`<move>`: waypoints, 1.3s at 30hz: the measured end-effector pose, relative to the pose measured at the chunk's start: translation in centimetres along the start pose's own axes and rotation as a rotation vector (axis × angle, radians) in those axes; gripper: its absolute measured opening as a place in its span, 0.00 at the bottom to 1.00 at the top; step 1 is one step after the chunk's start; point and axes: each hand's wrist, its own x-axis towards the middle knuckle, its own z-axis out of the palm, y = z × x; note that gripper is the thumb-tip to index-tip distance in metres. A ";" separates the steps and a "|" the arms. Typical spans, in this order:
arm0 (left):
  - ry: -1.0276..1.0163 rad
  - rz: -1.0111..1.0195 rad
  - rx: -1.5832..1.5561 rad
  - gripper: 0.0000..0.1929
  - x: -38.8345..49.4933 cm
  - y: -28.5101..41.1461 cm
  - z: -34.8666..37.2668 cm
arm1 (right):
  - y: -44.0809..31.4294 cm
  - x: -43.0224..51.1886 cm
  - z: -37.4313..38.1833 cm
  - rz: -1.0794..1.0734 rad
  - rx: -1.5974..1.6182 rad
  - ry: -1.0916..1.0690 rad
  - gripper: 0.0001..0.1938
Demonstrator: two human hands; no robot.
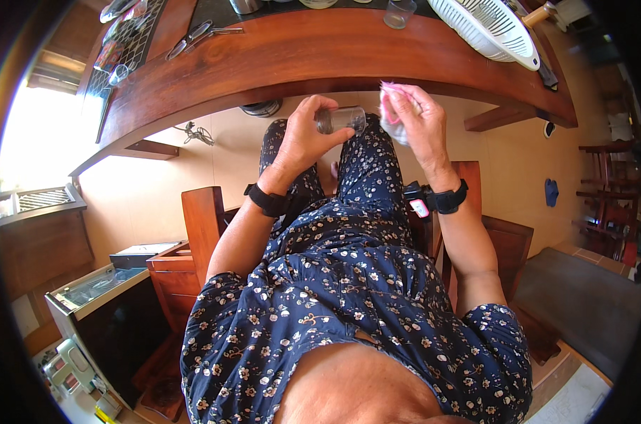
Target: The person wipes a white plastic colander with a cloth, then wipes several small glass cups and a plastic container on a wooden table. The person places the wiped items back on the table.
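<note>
My left hand (312, 130) is closed around a clear drinking glass (347, 120), tipped on its side above my lap. The glass's mouth or base cannot be told apart from here. In my right hand (424, 119) is a bunched white cloth with a pink edge (394, 119), pinched between thumb and fingers. A gap separates the cloth from the glass. Both hands are held just short of the near edge of a wooden table (299, 53).
On the table are a white slotted plastic basket (490, 29), another clear glass (399, 15) and metal tongs (214, 34). A coiled cable (198, 133) lies on the floor below. A wooden chair (201, 228) is under me, and a glass-topped cabinet (95, 286) stands at left.
</note>
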 end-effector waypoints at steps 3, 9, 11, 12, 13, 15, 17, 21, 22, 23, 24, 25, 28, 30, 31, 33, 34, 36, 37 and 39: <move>0.062 0.121 0.072 0.28 0.0 0.7 1.2 | -1.2 -1.4 1.6 -0.343 -0.274 -0.086 0.09; 0.041 0.195 0.052 0.28 -0.8 1.9 0.8 | -1.3 -0.1 0.3 -0.098 -0.733 -0.016 0.08; 0.014 0.270 0.137 0.29 -0.8 1.9 0.5 | -1.5 0.1 -0.1 -0.093 -0.532 -0.001 0.08; 0.015 0.307 0.176 0.29 -0.7 1.8 0.5 | -1.6 -0.1 -0.1 -0.070 -0.514 0.029 0.08; 0.001 0.346 0.171 0.29 -0.6 1.8 0.6 | -1.8 -0.4 0.2 -0.283 -0.479 -0.025 0.08; -0.031 0.417 0.177 0.29 -0.3 1.8 0.7 | -2.0 -1.2 1.2 -0.509 -0.525 -0.136 0.08; -0.050 0.442 0.173 0.29 -0.3 1.9 0.7 | -1.9 -1.0 1.5 -0.444 -0.635 -0.091 0.09; 0.025 0.127 -0.147 0.25 0.2 1.9 -0.3 | -0.8 2.6 -1.1 -0.220 -0.656 -0.006 0.14; 0.071 0.067 -0.296 0.21 0.9 1.8 -0.9 | -0.4 3.5 -1.9 -0.217 -0.633 0.029 0.16; 0.149 0.004 -0.346 0.19 1.7 1.6 -1.8 | -0.2 4.7 -2.5 -0.236 -0.617 0.055 0.20; 0.210 -0.076 -0.392 0.17 2.5 1.4 -2.6 | -0.1 5.9 -3.0 -0.254 -0.600 0.070 0.23; 0.272 -0.105 -0.449 0.19 3.7 1.1 -3.1 | -0.2 7.0 -3.2 -0.216 -0.612 0.080 0.26; 0.344 -0.100 -0.519 0.24 6.8 0.3 -4.8 | -0.9 10.5 -3.5 -0.155 -0.672 0.070 0.33; 0.382 -0.044 -0.551 0.24 8.3 -0.1 -4.9 | -1.0 12.8 -3.7 -0.117 -0.773 0.049 0.36; 0.364 -0.032 -0.495 0.24 8.9 -0.3 -5.1 | -0.8 13.7 -3.7 -0.100 -0.779 0.070 0.37; 0.325 0.002 -0.391 0.26 9.9 -0.6 -5.2 | -0.2 15.0 -4.0 -0.085 -0.823 0.054 0.35; 0.307 0.046 -0.342 0.27 10.3 -0.8 -5.3 | 0.2 15.4 -4.1 -0.058 -0.857 0.050 0.34; 0.370 0.037 -0.190 0.29 11.2 -1.1 -5.3 | 0.9 15.8 -4.1 -0.105 -0.837 0.094 0.25; 0.416 0.079 -0.130 0.30 11.5 -1.3 -5.1 | 1.2 15.8 -4.1 -0.126 -0.845 0.112 0.22; 0.481 0.149 0.028 0.32 11.9 -1.6 -4.8 | 1.3 15.7 -4.1 -0.195 -0.843 0.147 0.15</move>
